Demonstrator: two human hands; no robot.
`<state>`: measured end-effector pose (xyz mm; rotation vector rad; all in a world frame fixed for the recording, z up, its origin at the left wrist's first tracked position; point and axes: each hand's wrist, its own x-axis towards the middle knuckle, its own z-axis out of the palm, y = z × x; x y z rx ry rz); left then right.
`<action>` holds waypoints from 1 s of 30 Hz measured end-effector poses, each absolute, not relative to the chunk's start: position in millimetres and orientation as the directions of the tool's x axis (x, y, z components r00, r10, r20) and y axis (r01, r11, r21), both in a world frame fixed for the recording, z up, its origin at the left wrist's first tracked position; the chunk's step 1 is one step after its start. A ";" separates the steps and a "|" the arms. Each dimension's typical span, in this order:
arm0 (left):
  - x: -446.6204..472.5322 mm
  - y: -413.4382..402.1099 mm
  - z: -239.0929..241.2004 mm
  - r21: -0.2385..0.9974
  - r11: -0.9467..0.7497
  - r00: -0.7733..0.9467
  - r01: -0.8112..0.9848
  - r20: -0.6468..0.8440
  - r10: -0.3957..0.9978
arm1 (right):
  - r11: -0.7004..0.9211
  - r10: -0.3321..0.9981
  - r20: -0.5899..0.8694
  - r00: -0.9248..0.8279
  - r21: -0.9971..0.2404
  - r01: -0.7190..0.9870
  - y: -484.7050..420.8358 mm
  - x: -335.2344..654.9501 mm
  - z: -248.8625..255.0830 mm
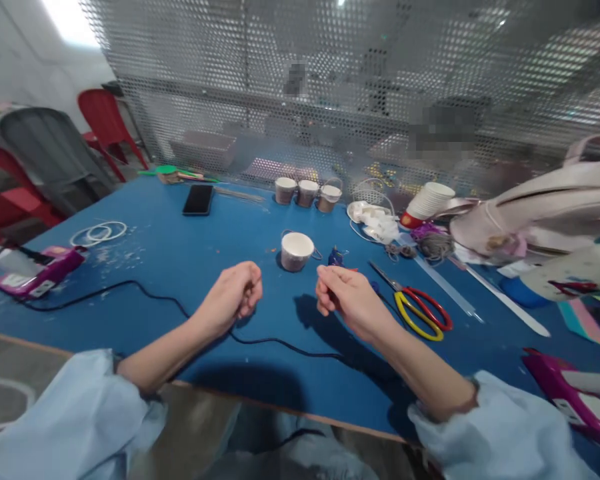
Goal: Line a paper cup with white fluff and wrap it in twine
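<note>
Over the blue table, my left hand is closed with its fingers curled in. My right hand faces it a short way off, thumb and fingertips pinched together. Whatever either hand holds, if anything, is too small to make out. Just beyond the gap between them stands a small paper cup, upright, with a thin handle loop at its side. A dark blue lump lies behind my right hand. Scissors with red and yellow handles rest to the right of that hand.
Several wrapped cups line the back by a perforated metal screen. A phone lies left; a black cord crosses the front. Glue guns lie at both sides. Stacked paper cups and a pale bag crowd the right.
</note>
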<state>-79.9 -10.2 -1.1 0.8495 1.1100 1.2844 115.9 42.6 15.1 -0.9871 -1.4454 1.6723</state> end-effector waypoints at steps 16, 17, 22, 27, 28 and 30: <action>-228.9 41.8 -7.5 0.899 -0.022 -0.328 -0.437 -0.136 0.935 | -0.139 0.657 -0.182 -0.732 -0.983 0.120 115.5 -119.2 11.5; -234.1 45.0 -11.3 0.895 -0.041 -0.349 -0.444 -0.131 0.928 | -0.123 0.671 -0.170 -0.722 -0.985 0.117 119.2 -128.3 6.9; -247.4 60.9 -32.8 0.847 -0.110 -0.432 -0.520 -0.149 0.889 | -0.019 0.744 -0.051 -0.667 -0.998 0.055 124.1 -159.2 -16.2; -249.3 63.9 -39.8 0.754 -0.169 -0.453 -0.634 -0.186 0.872 | 0.029 0.729 0.040 -0.683 -0.999 -0.028 116.2 -187.7 -33.4; -248.5 62.3 -39.3 0.737 -0.183 -0.454 -0.650 -0.184 0.872 | 0.009 0.720 0.028 -0.693 -0.999 -0.031 116.4 -193.5 -34.6; -246.2 58.5 -37.7 0.711 -0.215 -0.463 -0.670 -0.173 0.870 | -0.061 0.691 -0.031 -0.722 -0.998 -0.016 119.6 -203.2 -34.8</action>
